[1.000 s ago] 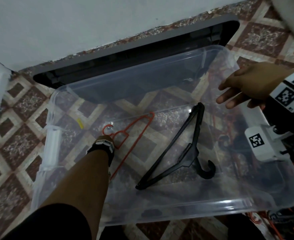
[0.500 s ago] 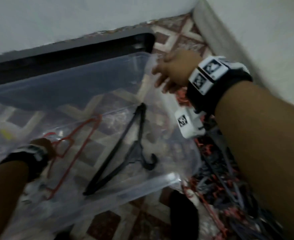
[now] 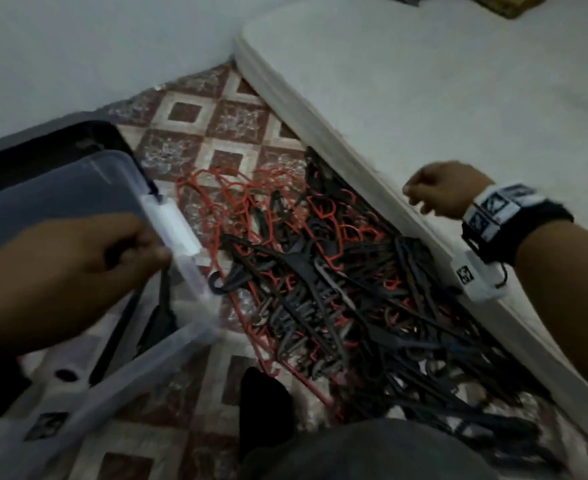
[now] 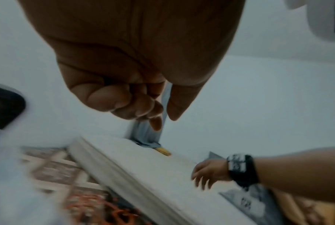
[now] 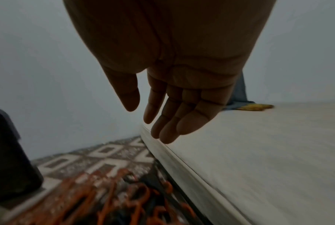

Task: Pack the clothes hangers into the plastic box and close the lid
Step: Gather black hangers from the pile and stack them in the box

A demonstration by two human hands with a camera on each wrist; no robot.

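A big tangled pile of red and black clothes hangers (image 3: 320,271) lies on the patterned floor between the clear plastic box (image 3: 60,192) and a mattress. The box stands at the left with its white latch (image 3: 178,230) facing the pile, and a black hanger (image 3: 162,306) lies inside it. My left hand (image 3: 112,251) hovers over the box's right end; in the left wrist view its fingers (image 4: 133,105) are curled and hold nothing. My right hand (image 3: 434,192) hangs over the mattress edge beyond the pile, fingers (image 5: 168,118) straight and empty. The pile (image 5: 124,197) shows blurred below it.
A white mattress (image 3: 424,116) borders the pile on the right. A dark grey frame, probably the lid (image 3: 43,140), stands against the wall behind the box. My dark-clad knee (image 3: 372,452) and a black-socked foot (image 3: 264,403) are at the bottom. Patterned floor (image 3: 216,133) lies beyond the pile.
The view has swung right from the box to the hanger pile. My left hand came up from the red hanger inside the box. My right hand moved off the box rim toward the mattress.
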